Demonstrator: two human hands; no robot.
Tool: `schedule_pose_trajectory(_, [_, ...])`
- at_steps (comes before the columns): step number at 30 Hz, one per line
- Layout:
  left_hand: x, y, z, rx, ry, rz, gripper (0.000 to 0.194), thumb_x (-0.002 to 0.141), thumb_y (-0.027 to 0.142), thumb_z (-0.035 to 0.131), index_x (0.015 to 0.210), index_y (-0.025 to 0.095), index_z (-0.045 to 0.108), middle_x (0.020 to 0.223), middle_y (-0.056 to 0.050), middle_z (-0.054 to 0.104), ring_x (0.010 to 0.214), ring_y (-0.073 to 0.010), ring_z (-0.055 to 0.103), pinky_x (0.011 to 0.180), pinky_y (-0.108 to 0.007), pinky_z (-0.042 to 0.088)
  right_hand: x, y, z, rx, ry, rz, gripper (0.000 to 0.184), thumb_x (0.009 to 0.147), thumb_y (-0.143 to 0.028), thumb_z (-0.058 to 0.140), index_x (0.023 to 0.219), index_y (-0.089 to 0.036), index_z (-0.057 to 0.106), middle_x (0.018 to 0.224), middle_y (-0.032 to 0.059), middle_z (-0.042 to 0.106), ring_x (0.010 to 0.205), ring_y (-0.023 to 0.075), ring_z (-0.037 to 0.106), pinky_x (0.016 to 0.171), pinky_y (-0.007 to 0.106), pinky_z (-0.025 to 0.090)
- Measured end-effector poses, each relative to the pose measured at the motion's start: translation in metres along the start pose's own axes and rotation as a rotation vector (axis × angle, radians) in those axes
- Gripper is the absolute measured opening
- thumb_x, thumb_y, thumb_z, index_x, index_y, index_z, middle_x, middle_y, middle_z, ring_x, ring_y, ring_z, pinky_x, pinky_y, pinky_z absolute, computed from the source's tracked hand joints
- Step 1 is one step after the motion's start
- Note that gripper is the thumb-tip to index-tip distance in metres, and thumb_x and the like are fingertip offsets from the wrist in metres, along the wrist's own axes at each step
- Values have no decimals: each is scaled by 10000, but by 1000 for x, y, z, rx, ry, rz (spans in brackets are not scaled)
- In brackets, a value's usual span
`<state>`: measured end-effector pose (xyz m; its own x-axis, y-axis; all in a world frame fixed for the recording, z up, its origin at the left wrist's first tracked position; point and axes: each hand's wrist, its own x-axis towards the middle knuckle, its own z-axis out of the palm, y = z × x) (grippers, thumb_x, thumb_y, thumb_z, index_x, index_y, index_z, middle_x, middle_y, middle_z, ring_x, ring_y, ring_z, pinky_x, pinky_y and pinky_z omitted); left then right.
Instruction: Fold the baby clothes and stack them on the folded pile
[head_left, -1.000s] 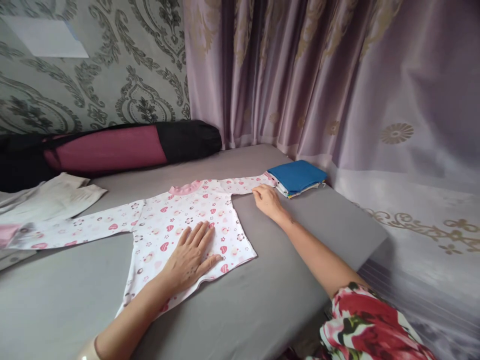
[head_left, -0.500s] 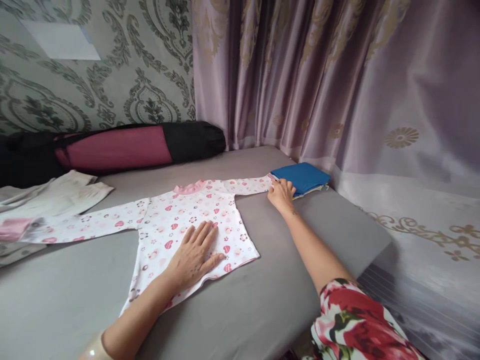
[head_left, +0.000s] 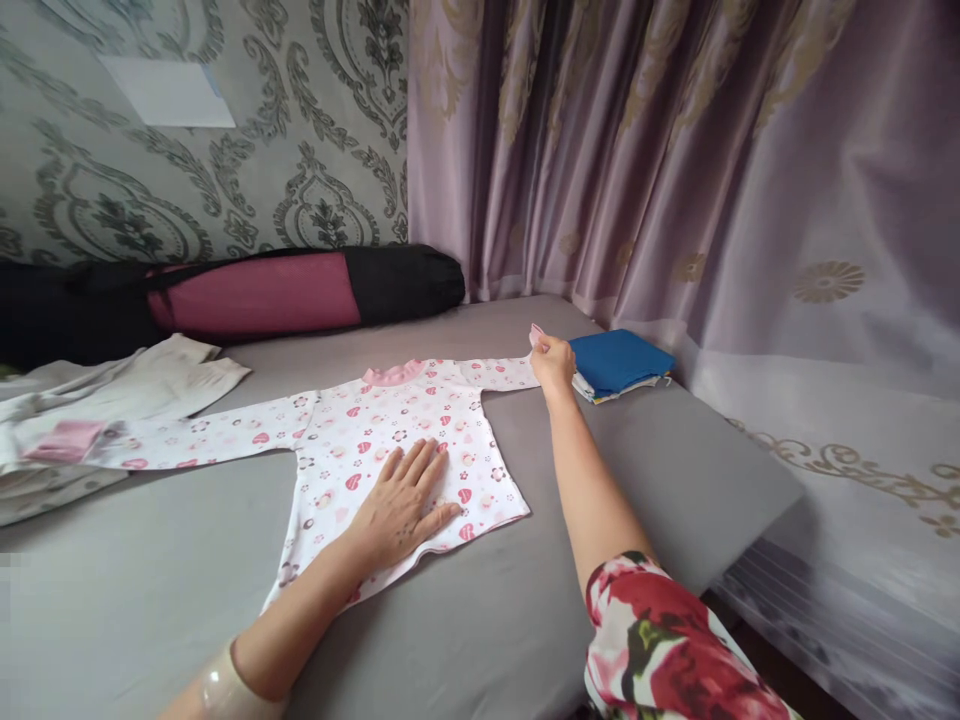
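Note:
A white long-sleeved shirt (head_left: 390,430) with pink hearts, flowers and a pink collar lies spread out, its sleeves stretched to both sides. My left hand (head_left: 405,505) rests flat on the lower front of it, fingers extended. At the end of the right-hand sleeve, my right hand (head_left: 553,362) pinches the pink cuff, which sticks up slightly above the fingers. Just beyond that hand sits a folded blue cloth (head_left: 622,360) on top of other folded cloth. The other pink cuff (head_left: 66,441) overlaps some pale grey clothing.
The shirt lies on a grey-covered bed (head_left: 465,620). Rumpled pale clothing (head_left: 165,375) is at the left. Along the patterned wall lies a long black and maroon bag (head_left: 262,290). A purple curtain (head_left: 525,150) hangs behind and to the right, beside the bed's edge.
My right hand has lifted the cuff and drawn it slightly left, away from the blue cloth. My left hand stays flat on the shirt. The view has shifted a little left.

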<state>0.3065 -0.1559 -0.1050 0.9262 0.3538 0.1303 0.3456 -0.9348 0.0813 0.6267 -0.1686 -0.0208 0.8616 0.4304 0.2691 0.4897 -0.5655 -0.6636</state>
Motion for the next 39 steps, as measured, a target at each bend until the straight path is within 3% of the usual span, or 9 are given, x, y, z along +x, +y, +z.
schedule_pose_trajectory(6, [0,-1,3,-6,16,-3,792,941,682,264,1557,186,241,1607,-134,266,1485,-311,235,1193,-513,180,1,-25,11,408,180,34,331,761,-132,510,995,-132,744,1052,113,737,1031,240,661,964,347,477])
schedule_pose_trajectory(11, [6,-1,-13,-80,8,17,746,930,675,327,1484,179,377,1538,-160,395,1412,-335,355,1138,-522,286,5,-35,23,669,314,27,308,729,-180,505,957,-149,709,951,67,727,898,204,668,893,353,513])
schedule_pose_trajectory(17, [46,-21,-23,-202,5,-73,491,972,536,329,1227,191,568,1196,-136,609,1069,-292,570,923,-461,471,16,-36,21,876,280,6,376,714,-253,558,1056,-149,676,909,54,701,842,199,657,773,334,536])
schedule_pose_trajectory(23, [116,-48,2,-365,142,-103,382,939,316,389,1245,148,544,1238,-157,602,1146,-278,562,1008,-439,452,11,-38,-6,964,248,-27,302,690,-284,614,952,-158,695,766,6,675,698,154,629,686,296,523])
schedule_pose_trajectory(28, [160,-51,13,-393,190,-155,353,938,261,353,1200,185,577,1280,-135,607,1182,-265,548,1048,-460,413,1,-42,-24,951,225,-78,233,699,-288,635,900,-183,688,683,-26,645,623,132,593,613,266,492])
schedule_pose_trajectory(34, [173,-37,8,-323,83,-335,378,986,383,292,1202,268,580,1397,-40,550,1227,-310,469,989,-487,415,-1,-50,-29,966,227,-193,203,745,-296,635,922,-206,677,747,-14,676,691,143,636,665,286,528])
schedule_pose_trajectory(39, [175,-29,8,-209,53,-361,432,977,442,351,1352,263,471,1515,-42,428,1281,-333,406,1022,-487,377,-2,-56,-28,993,241,-246,210,775,-323,640,959,-229,678,758,-23,669,676,130,633,658,278,540])
